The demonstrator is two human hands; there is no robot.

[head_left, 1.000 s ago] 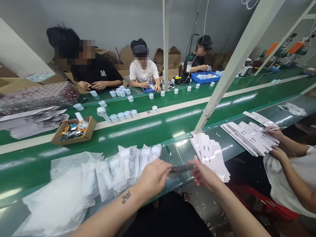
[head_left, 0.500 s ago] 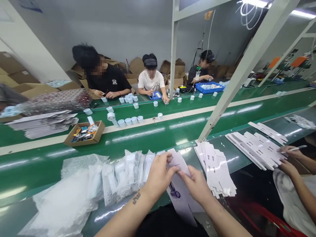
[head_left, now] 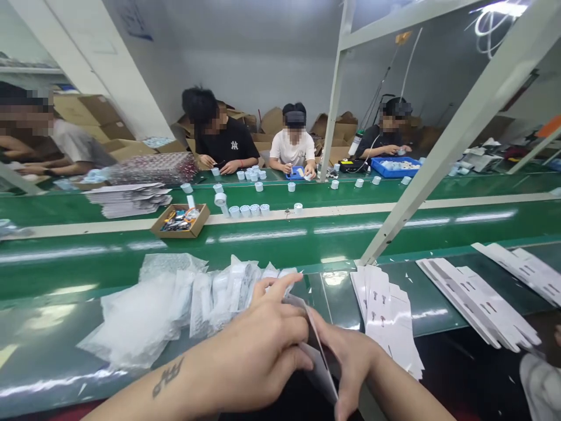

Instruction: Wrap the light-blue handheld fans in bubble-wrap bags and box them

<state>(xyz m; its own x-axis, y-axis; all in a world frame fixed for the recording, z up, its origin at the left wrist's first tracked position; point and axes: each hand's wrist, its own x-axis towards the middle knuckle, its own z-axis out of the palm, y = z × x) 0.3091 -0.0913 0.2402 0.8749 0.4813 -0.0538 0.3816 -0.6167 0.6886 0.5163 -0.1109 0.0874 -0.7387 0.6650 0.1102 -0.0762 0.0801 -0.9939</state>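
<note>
A white folding carton stands between my hands, its panels spread apart at the upper end. My left hand grips its near left side, thumb bent against a panel and index finger stretched out over the top. Around the right side curls my right hand, thumb low on the carton's edge. My hands hide much of the carton. Left of them lie several bubble-wrapped parts in a row. To the right is a fanned stack of flat white cartons.
More flat cartons lie farther right. A slanted white post rises from the bench. Across the green conveyor are a cardboard box of small parts, light-blue cups and several people at work.
The carton has gone from flat to opened out. My left hand has turned over its top, and my right hand has shifted around its side. The view has swung left.
</note>
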